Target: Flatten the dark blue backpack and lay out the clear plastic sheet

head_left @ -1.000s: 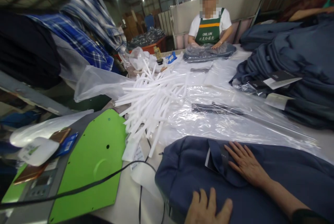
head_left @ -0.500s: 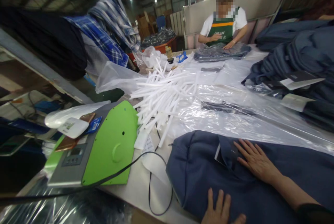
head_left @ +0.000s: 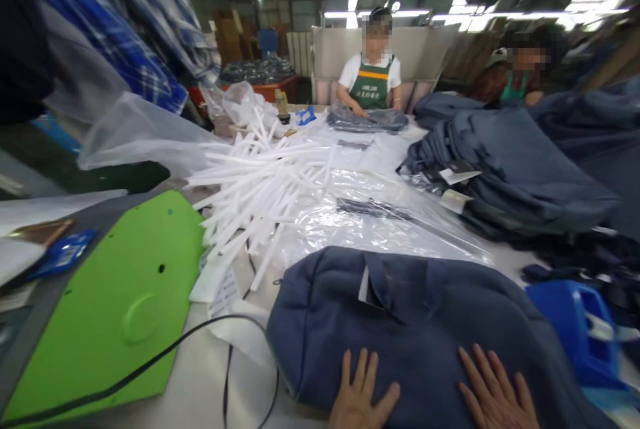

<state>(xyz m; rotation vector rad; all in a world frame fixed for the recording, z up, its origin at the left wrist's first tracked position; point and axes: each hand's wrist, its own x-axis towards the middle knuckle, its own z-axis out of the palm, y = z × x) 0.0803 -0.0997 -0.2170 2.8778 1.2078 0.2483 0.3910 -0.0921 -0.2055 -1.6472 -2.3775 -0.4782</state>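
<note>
A dark blue fabric bag (head_left: pixel 400 322) lies flat at the near edge of the white table (head_left: pixel 200 382), with a small card tag (head_left: pixel 364 284) tucked at its top flap. My left hand (head_left: pixel 361 397) rests palm down on the bag's near edge, fingers spread. My right hand (head_left: pixel 495 392) also presses flat on the bag, to the right, fingers apart. Neither hand holds anything.
A green and grey machine (head_left: pixel 115 309) with a black cable (head_left: pixel 150 365) sits at the left. White plastic strips (head_left: pixel 260 182) and clear plastic bags (head_left: pixel 380 222) cover the middle. Stacked blue bags (head_left: pixel 505 169) rise at right, a blue bin (head_left: pixel 575 329) beside them. Two people (head_left: pixel 371 79) sit at the far end.
My right hand slid from the bag's upper flap down to its near edge. The view swung right, revealing a second person and the blue bin.
</note>
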